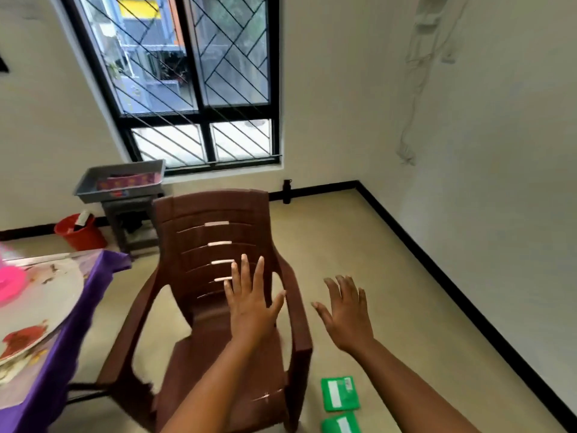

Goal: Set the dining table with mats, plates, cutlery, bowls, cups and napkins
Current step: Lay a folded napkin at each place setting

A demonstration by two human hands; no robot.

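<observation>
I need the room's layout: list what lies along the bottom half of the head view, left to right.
Table → red bucket → brown chair → left hand → right hand → black skirting.

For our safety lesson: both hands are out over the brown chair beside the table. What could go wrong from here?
1. The green packets lie on the floor by the chair; someone could step on them and slip.
2. Moving the chair toward the table might bump its corner and jolt the pink item on top.

Table (93,276) cut off at left.
</observation>
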